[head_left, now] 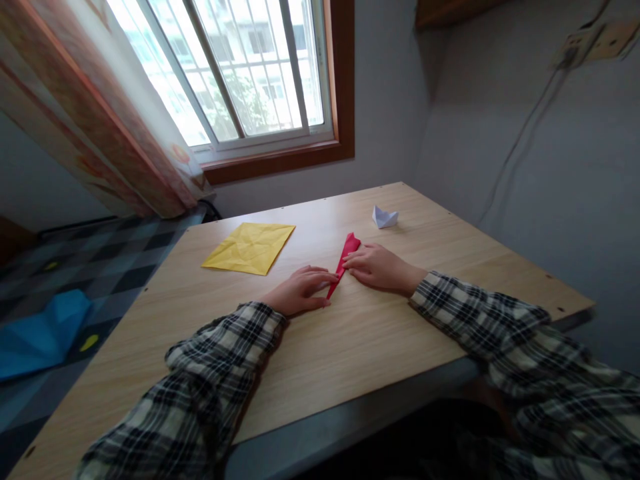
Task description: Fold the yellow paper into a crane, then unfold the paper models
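While the folded red paper strip (pixel 351 244) lies slantwise on the wood-grain tabletop (pixel 320 373), we hold its narrow near end between the thumb and fingers of our left hand (pixel 299 291). Our right hand (pixel 381 268) rests bunched fingertips on its middle; whether they grip, we cannot tell. Beyond lie a white paper boat (pixel 385 217) and a creased yellow paper sheet (pixel 250 247).

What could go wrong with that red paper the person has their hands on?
The red paper is a narrow strip with the left hand at its near end and the right hand farther up, so uneven pressure might skew a crease. Its slim near tip, by the left fingers, could get bent. The small white folded paper stands just beyond the right hand, so a careless forward push might knock it.
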`<act>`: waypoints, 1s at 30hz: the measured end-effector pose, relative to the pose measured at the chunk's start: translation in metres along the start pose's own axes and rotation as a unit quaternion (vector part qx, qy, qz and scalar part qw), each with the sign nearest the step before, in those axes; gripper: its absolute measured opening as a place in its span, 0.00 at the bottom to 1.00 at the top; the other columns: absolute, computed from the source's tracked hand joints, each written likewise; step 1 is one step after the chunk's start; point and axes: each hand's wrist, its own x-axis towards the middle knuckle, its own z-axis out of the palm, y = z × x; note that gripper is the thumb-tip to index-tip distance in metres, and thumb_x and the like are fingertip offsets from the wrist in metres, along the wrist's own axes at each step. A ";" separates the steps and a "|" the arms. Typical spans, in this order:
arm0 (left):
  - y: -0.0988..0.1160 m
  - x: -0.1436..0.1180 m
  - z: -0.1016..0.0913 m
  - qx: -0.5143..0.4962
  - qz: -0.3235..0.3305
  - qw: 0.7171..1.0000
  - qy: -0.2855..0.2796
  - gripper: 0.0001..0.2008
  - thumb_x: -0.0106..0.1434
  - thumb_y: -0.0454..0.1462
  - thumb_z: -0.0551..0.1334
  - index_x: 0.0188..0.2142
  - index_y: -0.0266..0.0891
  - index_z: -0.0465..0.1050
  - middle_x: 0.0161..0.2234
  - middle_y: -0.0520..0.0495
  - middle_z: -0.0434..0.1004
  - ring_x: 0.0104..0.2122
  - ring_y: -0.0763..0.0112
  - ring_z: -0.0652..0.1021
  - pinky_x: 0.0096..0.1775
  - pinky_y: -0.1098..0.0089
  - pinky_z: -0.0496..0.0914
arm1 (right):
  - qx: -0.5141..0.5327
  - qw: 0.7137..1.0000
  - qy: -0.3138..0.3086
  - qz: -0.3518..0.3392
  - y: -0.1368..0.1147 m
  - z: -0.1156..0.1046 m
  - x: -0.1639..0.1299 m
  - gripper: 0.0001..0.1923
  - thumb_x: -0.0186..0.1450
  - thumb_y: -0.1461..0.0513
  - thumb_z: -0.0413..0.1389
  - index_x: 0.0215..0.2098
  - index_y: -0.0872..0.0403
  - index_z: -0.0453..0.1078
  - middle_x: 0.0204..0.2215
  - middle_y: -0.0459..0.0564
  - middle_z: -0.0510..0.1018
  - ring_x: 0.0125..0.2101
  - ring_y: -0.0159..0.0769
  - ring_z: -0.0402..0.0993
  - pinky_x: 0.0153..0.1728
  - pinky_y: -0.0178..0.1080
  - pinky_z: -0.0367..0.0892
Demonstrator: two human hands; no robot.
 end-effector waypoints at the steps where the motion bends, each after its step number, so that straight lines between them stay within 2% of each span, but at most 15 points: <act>1: 0.001 0.000 0.000 -0.001 -0.009 1.000 0.004 0.24 0.65 0.45 0.65 0.59 0.44 0.70 0.56 0.41 0.75 0.57 0.55 0.72 0.60 0.53 0.65 | -0.013 1.000 0.002 0.003 -0.001 0.000 0.000 0.13 0.69 0.65 0.53 0.45 0.54 0.80 0.44 0.53 0.84 0.45 0.41 0.78 0.52 0.46 0.63; 6: 0.005 -0.003 0.002 -0.021 -0.060 0.997 0.032 0.24 0.62 0.44 0.67 0.55 0.44 0.69 0.52 0.43 0.75 0.53 0.56 0.74 0.57 0.53 0.67 | -0.031 0.999 0.003 -0.033 -0.011 -0.001 -0.001 0.13 0.69 0.64 0.53 0.44 0.54 0.80 0.41 0.53 0.85 0.43 0.40 0.78 0.51 0.45 0.64; 13: 0.003 -0.006 0.005 -0.032 -0.067 0.996 0.048 0.24 0.60 0.45 0.68 0.54 0.42 0.69 0.51 0.42 0.74 0.51 0.56 0.74 0.55 0.52 0.68 | -0.039 0.997 -0.005 -0.067 -0.027 -0.002 -0.002 0.14 0.70 0.63 0.50 0.41 0.55 0.79 0.36 0.53 0.84 0.38 0.39 0.77 0.46 0.43 0.65; 17: 0.003 -0.006 0.005 -0.041 -0.066 0.996 0.052 0.24 0.61 0.45 0.68 0.54 0.42 0.69 0.52 0.42 0.74 0.52 0.56 0.74 0.56 0.52 0.68 | -0.054 0.994 -0.009 -0.095 -0.035 -0.003 -0.002 0.15 0.71 0.62 0.49 0.38 0.55 0.78 0.36 0.54 0.84 0.37 0.40 0.77 0.48 0.45 0.66; 20: 0.003 -0.006 0.005 -0.050 -0.058 0.995 0.056 0.23 0.61 0.45 0.68 0.53 0.43 0.69 0.52 0.43 0.75 0.52 0.57 0.74 0.57 0.53 0.67 | -0.041 0.989 -0.010 -0.140 -0.046 -0.002 -0.002 0.14 0.71 0.64 0.49 0.36 0.55 0.78 0.37 0.53 0.84 0.38 0.39 0.78 0.54 0.48 0.65; 24: 0.002 -0.005 0.005 -0.047 -0.053 0.996 0.050 0.21 0.61 0.45 0.68 0.51 0.42 0.69 0.51 0.43 0.75 0.51 0.58 0.75 0.56 0.55 0.68 | 0.007 0.982 -0.015 -0.191 -0.054 0.000 -0.003 0.14 0.70 0.65 0.49 0.40 0.55 0.78 0.42 0.51 0.84 0.44 0.37 0.79 0.59 0.45 0.63; 27: 0.002 -0.005 0.004 -0.046 -0.058 0.996 0.043 0.21 0.61 0.44 0.67 0.51 0.42 0.69 0.51 0.43 0.75 0.52 0.58 0.74 0.57 0.55 0.68 | 0.041 0.984 -0.008 -0.174 -0.051 0.002 -0.002 0.13 0.69 0.66 0.51 0.43 0.54 0.78 0.43 0.50 0.84 0.45 0.36 0.78 0.58 0.44 0.64; 30: 0.002 -0.005 0.004 -0.044 -0.062 0.996 0.047 0.20 0.61 0.42 0.66 0.52 0.42 0.69 0.52 0.43 0.75 0.53 0.59 0.74 0.57 0.54 0.67 | 0.059 0.990 -0.005 -0.128 -0.041 0.003 -0.001 0.13 0.69 0.65 0.52 0.41 0.52 0.79 0.40 0.49 0.85 0.41 0.37 0.78 0.54 0.45 0.67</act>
